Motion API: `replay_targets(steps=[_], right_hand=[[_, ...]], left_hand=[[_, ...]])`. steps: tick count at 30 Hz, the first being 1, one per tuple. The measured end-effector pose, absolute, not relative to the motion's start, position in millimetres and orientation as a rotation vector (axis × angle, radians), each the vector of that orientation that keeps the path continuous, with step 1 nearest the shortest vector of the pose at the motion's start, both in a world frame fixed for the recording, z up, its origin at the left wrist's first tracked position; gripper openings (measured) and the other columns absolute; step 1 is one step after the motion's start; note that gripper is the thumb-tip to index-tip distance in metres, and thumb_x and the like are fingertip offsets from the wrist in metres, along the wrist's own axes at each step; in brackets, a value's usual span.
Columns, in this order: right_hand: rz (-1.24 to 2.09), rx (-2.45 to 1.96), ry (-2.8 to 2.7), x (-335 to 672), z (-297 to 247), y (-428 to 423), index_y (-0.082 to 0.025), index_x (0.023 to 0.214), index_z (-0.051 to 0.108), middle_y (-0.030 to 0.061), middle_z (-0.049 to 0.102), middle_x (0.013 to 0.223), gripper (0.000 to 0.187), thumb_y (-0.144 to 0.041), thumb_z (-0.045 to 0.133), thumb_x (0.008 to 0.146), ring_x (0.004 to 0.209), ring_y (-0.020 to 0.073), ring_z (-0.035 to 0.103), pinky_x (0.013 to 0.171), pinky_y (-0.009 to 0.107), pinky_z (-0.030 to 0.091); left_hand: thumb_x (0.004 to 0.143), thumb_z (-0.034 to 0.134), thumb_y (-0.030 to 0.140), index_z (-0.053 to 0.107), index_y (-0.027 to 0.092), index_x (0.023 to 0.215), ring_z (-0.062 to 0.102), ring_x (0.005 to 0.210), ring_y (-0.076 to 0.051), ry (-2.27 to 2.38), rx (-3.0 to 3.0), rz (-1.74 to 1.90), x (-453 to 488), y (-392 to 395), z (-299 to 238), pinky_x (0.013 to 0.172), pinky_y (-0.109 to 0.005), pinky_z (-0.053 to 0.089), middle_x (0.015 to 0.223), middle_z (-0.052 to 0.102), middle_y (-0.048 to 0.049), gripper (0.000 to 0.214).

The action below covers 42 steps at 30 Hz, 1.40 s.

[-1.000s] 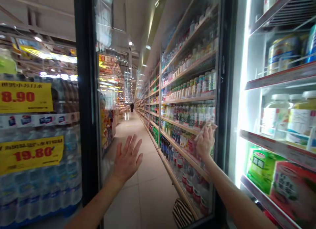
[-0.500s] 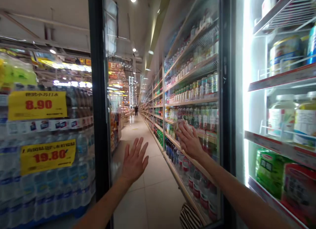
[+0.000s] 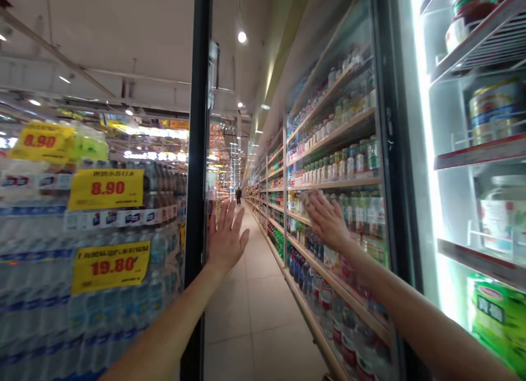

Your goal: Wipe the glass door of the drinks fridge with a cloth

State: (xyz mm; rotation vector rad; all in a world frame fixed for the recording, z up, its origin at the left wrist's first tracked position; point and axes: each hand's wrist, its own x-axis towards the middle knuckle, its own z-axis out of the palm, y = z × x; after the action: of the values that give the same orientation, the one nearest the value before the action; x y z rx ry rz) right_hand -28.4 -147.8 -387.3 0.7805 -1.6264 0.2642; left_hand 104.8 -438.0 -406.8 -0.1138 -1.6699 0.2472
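A glass cooler door with a black frame (image 3: pixel 198 123) stands swung out in front of me. My left hand (image 3: pixel 226 241) is spread flat against the pane near its left frame, fingers up and nothing held. Farther right, my right hand (image 3: pixel 329 222) presses a pale, crumpled cloth (image 3: pixel 305 197) to the glass with its fingers laid over it. The cloth is mostly hidden under the fingers. Shelves of bottles and cans show in the pane behind both hands.
At right is the lit cooler interior with wire shelves, a large can (image 3: pixel 493 110), a bottle (image 3: pixel 497 217) and a green pack (image 3: pixel 495 321). Stacked water bottles (image 3: pixel 110 304) with yellow price signs (image 3: pixel 107 189) stand left. A distant person (image 3: pixel 238 195) is in the aisle.
The view has turned left and tilted up slightly. My right hand and the cloth have shifted a little on the pane; my left hand is now closer to the left frame.
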Motion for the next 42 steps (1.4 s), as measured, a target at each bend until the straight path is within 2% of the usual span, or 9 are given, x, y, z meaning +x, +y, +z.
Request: replay_targets(steps=[5,7,11,17,23,29,35,39,42], right_hand=[[0.793,0.095,-1.599,-49,-372,-108,-0.015,0.137,0.041,0.016,0.035,0.145,0.052,-0.028,0.03,0.088,0.136,0.0309,0.028,0.103,0.06,0.026],[0.681,0.226,-1.625,-46,-375,-111,-0.016,0.137,0.041,0.0152,0.037,0.144,0.051,-0.027,0.031,0.088,0.136,0.0293,0.028,0.104,0.058,0.027],[0.186,0.75,-1.654,-34,-387,-129,-0.028,0.134,0.045,0.0055,0.04,0.144,0.047,-0.026,0.035,0.088,0.137,0.0211,0.027,0.109,0.049,0.022],[0.602,0.242,-1.608,-33,-370,-143,-0.019,0.139,0.037,0.0131,0.036,0.145,0.052,-0.026,0.03,0.088,0.137,0.0282,0.025,0.103,0.055,0.028],[0.104,0.813,-1.593,-14,-387,-188,-0.028,0.137,0.041,0.0042,0.038,0.145,0.052,-0.021,0.038,0.085,0.139,0.0208,0.021,0.112,0.047,0.015],[0.533,0.323,-1.586,-23,-390,-174,-0.018,0.142,0.031,0.0133,0.033,0.147,0.055,-0.026,0.03,0.088,0.139,0.0273,0.02,0.106,0.056,0.021],[0.047,0.952,-1.622,-6,-432,-196,-0.031,0.139,0.035,0.0016,0.038,0.146,0.055,-0.024,0.041,0.085,0.14,0.0208,0.021,0.113,0.048,0.01],[0.434,0.437,-1.581,-12,-437,-189,-0.025,0.143,0.028,0.0091,0.034,0.147,0.054,-0.025,0.031,0.089,0.14,0.0247,0.019,0.109,0.053,0.017],[0.383,0.455,-1.607,-10,-447,-191,-0.025,0.145,0.024,0.008,0.031,0.148,0.056,-0.026,0.032,0.089,0.141,0.0246,0.015,0.11,0.051,0.018]], left_hand=[[0.089,0.044,0.03,0.025,0.021,0.144,0.014,0.14,-0.024,-1.676,-0.127,0.249,104,-439,-409,0.113,-0.049,0.012,0.148,0.028,-0.0123,0.059],[0.089,0.045,0.03,0.023,0.022,0.144,0.015,0.14,-0.024,-1.667,-0.124,0.245,104,-440,-409,0.113,-0.049,0.012,0.148,0.028,-0.012,0.06],[0.089,0.046,0.03,0.022,0.022,0.145,0.015,0.14,-0.024,-1.647,-0.14,0.241,103,-441,-409,0.113,-0.048,0.013,0.147,0.029,-0.0125,0.061],[0.089,0.046,0.03,0.021,0.023,0.145,0.015,0.14,-0.024,-1.654,-0.134,0.236,102,-441,-410,0.114,-0.047,0.012,0.148,0.027,-0.0112,0.061],[0.087,0.048,0.03,0.021,0.025,0.145,0.016,0.14,-0.024,-1.676,-0.158,0.172,101,-442,-410,0.114,-0.048,0.01,0.15,0.023,-0.0089,0.063],[0.088,0.046,0.032,0.03,0.023,0.142,0.016,0.14,-0.025,-1.717,-0.136,0.165,103,-439,-410,0.113,-0.048,0.011,0.149,0.027,-0.0099,0.057],[0.087,0.047,0.034,0.032,0.022,0.141,0.015,0.14,-0.025,-1.752,-0.13,0.148,102,-440,-410,0.113,-0.049,0.009,0.15,0.025,-0.0108,0.057],[0.087,0.047,0.035,0.032,0.021,0.141,0.013,0.141,-0.024,-1.757,-0.144,0.141,101,-440,-410,0.113,-0.049,0.008,0.15,0.026,-0.0111,0.058],[0.087,0.047,0.035,0.031,0.02,0.141,0.012,0.141,-0.025,-1.761,-0.155,0.13,102,-439,-410,0.113,-0.049,0.007,0.15,0.024,-0.0117,0.058]])
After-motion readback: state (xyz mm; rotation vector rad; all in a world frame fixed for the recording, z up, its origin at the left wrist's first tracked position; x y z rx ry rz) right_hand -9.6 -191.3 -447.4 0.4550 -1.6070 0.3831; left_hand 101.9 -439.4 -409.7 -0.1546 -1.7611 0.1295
